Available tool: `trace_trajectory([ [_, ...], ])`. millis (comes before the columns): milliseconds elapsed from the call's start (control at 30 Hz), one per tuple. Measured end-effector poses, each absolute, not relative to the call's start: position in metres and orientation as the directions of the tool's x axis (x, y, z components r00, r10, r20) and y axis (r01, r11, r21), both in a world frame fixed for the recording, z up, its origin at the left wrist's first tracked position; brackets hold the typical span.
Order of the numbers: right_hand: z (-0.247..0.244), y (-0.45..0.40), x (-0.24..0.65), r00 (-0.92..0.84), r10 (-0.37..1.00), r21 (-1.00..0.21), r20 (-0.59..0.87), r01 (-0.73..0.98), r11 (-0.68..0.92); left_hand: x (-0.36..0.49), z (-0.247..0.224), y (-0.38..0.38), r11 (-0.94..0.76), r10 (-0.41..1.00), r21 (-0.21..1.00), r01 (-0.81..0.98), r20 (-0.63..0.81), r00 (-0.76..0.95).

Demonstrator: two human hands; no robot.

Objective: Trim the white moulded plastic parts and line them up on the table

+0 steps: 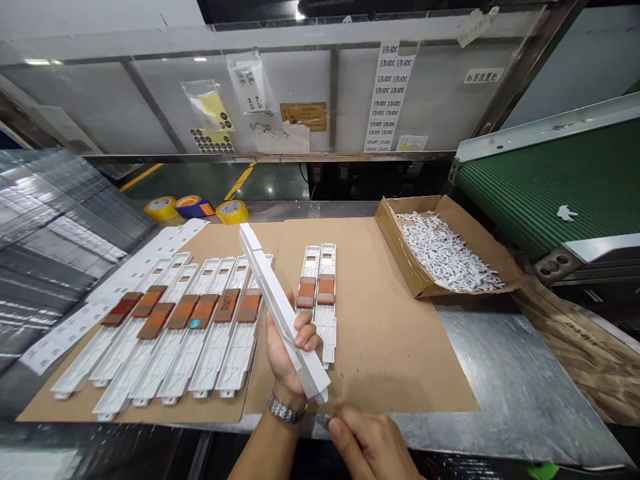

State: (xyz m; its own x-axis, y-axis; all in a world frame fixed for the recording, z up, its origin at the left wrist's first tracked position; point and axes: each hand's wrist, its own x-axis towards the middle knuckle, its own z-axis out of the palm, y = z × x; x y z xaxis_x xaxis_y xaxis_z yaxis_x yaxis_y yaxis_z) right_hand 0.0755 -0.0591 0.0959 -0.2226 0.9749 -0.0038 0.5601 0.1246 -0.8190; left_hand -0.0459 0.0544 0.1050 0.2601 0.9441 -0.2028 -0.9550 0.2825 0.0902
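Observation:
My left hand [283, 357], with a metal watch at the wrist, is wrapped round a long white plastic strip [270, 287]. The strip slants up and to the left, its smooth outer side facing me. Close to its lower end is my right hand [373, 440], fingers closed; a small dark tip shows at the thumb, too unclear to name. Behind the left hand, two white ribbed strips [327, 333] lie side by side on brown cardboard [400, 353], each with a brown block across it. A row of several similar strips [173, 363] lies to the left.
An open cardboard box [400, 253] of small white pieces stands at the right, near a green conveyor belt [560, 180]. Tape rolls [233, 212] sit at the table's back edge. Printed label sheets [65, 337] lie left; a clear panel [345, 87] rises behind.

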Motion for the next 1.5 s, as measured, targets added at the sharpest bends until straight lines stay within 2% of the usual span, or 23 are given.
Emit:
trace_trajectory([
  [133, 0.099, -0.062, 0.082, -0.215, 0.975, -0.878, 0.06, 0.454, 0.154, -0.048, 0.111, 0.057, 0.263, 0.946, 0.214, -0.941, -0.248, 0.208],
  [267, 0.098, -0.061, 0.095, -0.011, 0.974, -0.897, 0.226, 0.387, 0.213, -0.054, 0.109, 0.051, 0.282, 0.92, 0.393, -0.875, -0.368, 0.131],
  [433, 0.084, -0.061, 0.101, 0.118, 0.921, -0.808, 0.37, 0.53, 0.256, -0.054, 0.106, 0.04, 0.221, 0.953, 0.683, -0.696, -0.304, 0.004],
  [533, 0.078, -0.061, 0.098, 0.137, 0.888, -0.726, 0.438, 0.637, 0.26, -0.05, 0.107, 0.036, 0.175, 0.961, 0.76, -0.626, -0.269, -0.058],
  [667, 0.074, -0.06, 0.093, 0.164, 0.853, -0.641, 0.496, 0.732, 0.232, -0.048, 0.11, 0.035, 0.128, 0.962, 0.821, -0.557, -0.24, -0.131],
  [833, 0.073, -0.059, 0.091, 0.143, 0.85, -0.578, 0.507, 0.788, 0.212, -0.047, 0.114, 0.033, 0.108, 0.948, 0.829, -0.548, -0.252, -0.194],
  [1500, 0.074, -0.063, 0.091, 0.098, 0.86, -0.43, 0.501, 0.891, 0.149, -0.046, 0.116, 0.03, 0.147, 0.933, 0.872, -0.467, -0.279, -0.227],
])
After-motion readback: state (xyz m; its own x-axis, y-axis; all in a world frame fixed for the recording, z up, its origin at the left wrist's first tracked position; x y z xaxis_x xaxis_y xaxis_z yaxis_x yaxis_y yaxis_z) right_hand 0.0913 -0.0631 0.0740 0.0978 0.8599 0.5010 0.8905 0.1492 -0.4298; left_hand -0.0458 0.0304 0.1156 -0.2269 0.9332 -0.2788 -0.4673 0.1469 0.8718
